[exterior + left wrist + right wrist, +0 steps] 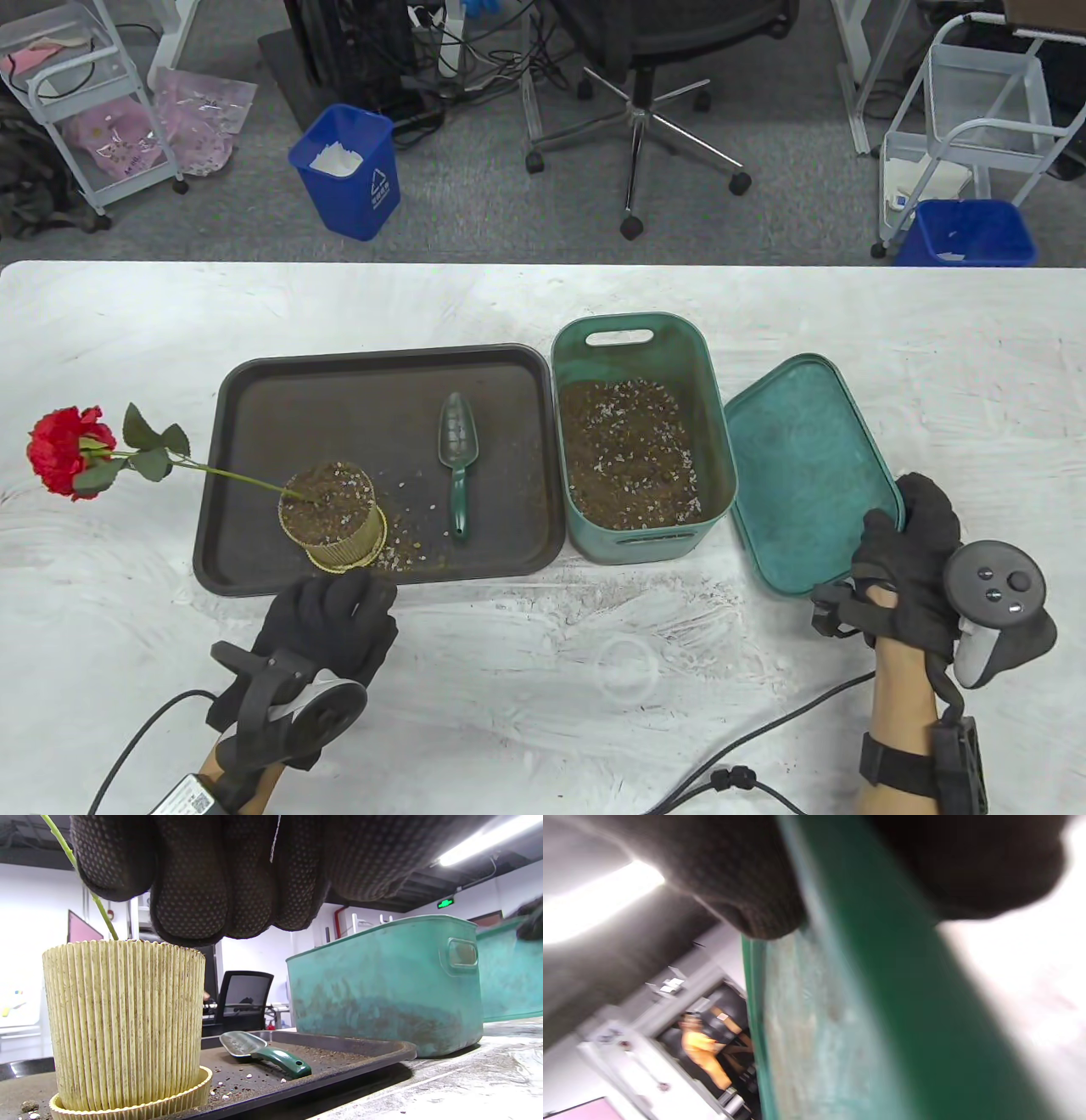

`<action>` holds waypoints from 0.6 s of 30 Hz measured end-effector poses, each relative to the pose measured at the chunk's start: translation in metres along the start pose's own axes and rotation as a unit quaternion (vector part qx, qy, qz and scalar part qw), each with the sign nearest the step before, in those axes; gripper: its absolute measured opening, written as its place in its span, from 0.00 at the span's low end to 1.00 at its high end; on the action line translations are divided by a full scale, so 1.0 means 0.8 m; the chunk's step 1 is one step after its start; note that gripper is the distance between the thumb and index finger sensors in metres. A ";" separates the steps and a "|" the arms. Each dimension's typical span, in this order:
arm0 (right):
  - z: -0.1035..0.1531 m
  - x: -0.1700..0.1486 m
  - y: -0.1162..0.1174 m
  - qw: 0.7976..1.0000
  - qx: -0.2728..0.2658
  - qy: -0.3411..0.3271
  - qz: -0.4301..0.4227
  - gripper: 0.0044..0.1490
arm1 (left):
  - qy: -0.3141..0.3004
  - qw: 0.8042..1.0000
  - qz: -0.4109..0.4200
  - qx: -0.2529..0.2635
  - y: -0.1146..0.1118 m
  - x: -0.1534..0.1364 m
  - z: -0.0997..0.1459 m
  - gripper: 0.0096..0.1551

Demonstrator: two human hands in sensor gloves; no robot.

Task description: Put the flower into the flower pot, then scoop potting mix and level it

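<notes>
Standing just beyond the loose left hand (327, 615), flower pot (331, 514); right hand (912, 552) grips lid (802, 475)

Office or lab space: swivel chair (653, 93), tangled cables (475, 51), wheeled carts (85, 110), blue bins (348, 170)

The right wrist view is badly blurred: only a green lid (848, 1018) edge between dark fingers (746, 878) reads. In the left wrist view, the fingers (191, 878) hide the flower pot's (123, 1022) soil, and the stem (99, 908) runs off the top edge.
</notes>
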State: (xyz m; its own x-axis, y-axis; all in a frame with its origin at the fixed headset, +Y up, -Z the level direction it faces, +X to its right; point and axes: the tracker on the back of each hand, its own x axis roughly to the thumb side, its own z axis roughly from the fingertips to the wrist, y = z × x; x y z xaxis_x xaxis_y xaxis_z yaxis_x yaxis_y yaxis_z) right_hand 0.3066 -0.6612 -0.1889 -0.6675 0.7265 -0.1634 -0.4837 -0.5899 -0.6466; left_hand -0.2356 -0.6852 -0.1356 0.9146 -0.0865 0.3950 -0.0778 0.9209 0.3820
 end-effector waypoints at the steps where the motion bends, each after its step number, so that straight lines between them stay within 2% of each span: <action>1: 0.015 0.027 -0.010 0.997 -0.039 -0.058 0.043 0.35 | 0.001 1.000 0.000 0.000 0.000 0.000 0.000 0.27; 2: 0.026 0.046 -0.016 0.991 -0.066 -0.093 0.070 0.35 | 0.001 1.000 0.001 0.001 0.000 -0.001 0.000 0.27; 5: 0.068 0.115 -0.024 0.956 -0.128 -0.219 0.150 0.34 | 0.003 1.000 0.000 0.000 0.000 -0.001 0.000 0.27; 9: 0.107 0.180 -0.008 0.912 -0.145 -0.323 0.206 0.34 | -0.003 1.000 -0.001 0.004 0.002 0.000 0.001 0.27; 14: 0.142 0.215 0.030 0.862 -0.140 -0.410 0.261 0.33 | -0.011 1.000 0.007 0.010 0.008 0.000 0.003 0.27; 18: 0.181 0.215 0.060 0.821 -0.150 -0.480 0.271 0.30 | -0.017 1.000 0.014 0.017 0.013 -0.001 0.004 0.27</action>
State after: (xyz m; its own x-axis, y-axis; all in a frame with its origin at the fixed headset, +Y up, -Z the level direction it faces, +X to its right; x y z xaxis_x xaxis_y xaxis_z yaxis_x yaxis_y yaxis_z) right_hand 0.0864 -0.6159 -0.1401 -0.9467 -0.3116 0.0814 0.0971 -0.5169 -0.8505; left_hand -0.2384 -0.6768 -0.1292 0.8981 -0.0735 0.4336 -0.1181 0.9094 0.3988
